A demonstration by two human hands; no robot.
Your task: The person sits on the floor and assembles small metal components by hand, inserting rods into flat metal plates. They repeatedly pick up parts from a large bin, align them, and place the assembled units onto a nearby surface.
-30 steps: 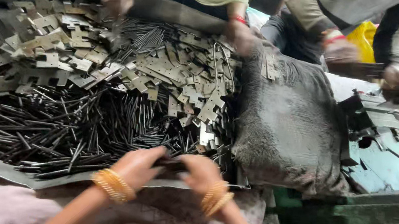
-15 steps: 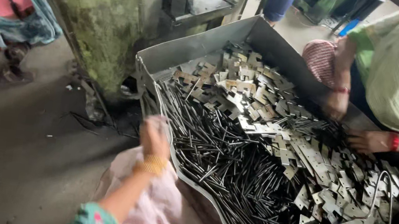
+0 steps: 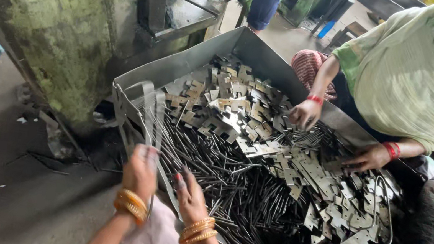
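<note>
The metal tray [image 3: 249, 45] in front of you holds flat notched plates [image 3: 260, 133] at its far side and dark thin rods [image 3: 220, 178] nearer you. At its near rim, your left hand [image 3: 140, 170] grips a blurred metal strip [image 3: 154, 113]; your right hand [image 3: 189, 194] rests on the rods, fingers loosely curled.

Metal workshop: parts tray [image 3: 250, 42], worn machine [image 3: 182, 5].

Metal tray [image 3: 249, 45] of parts on the floor, beside a machine [image 3: 68, 24].
Thin rods [image 3: 229, 196] fill its near side, flat brackets [image 3: 261, 128] the far side (a co-worker sits behind, right).
</note>
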